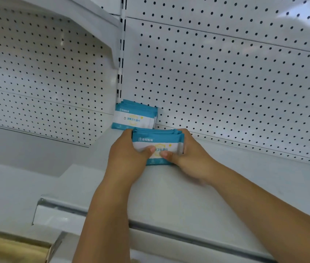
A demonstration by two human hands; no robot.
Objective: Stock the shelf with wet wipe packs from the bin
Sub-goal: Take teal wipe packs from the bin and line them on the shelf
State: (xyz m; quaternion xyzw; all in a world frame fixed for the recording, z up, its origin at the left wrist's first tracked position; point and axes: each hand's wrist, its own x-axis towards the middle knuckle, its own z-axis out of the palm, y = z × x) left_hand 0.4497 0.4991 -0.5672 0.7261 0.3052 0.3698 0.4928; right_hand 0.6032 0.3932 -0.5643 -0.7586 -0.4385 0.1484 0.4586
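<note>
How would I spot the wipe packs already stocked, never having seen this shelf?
Find the white pegboard wall and follow its slotted post down to the shelf. At the post's foot stands the back bundle of blue-and-white packs. Unlike the nearer bundle, which the left hand and right hand grip, it stands untouched.

Left hand point(126, 156): grips the left end of a bunch of wipe packs point(157, 145), thumb on its front face.
Right hand point(185, 155): grips the right end of the same bunch, thumb on the front.
Held packs: upright, blue and white, standing on the white shelf point(188, 196).
Back stack point(135, 116): more packs upright in the corner against the pegboard wall point(226, 76), just behind the held bunch.
Shelf edge point(169, 232): grey rail across the front.
</note>
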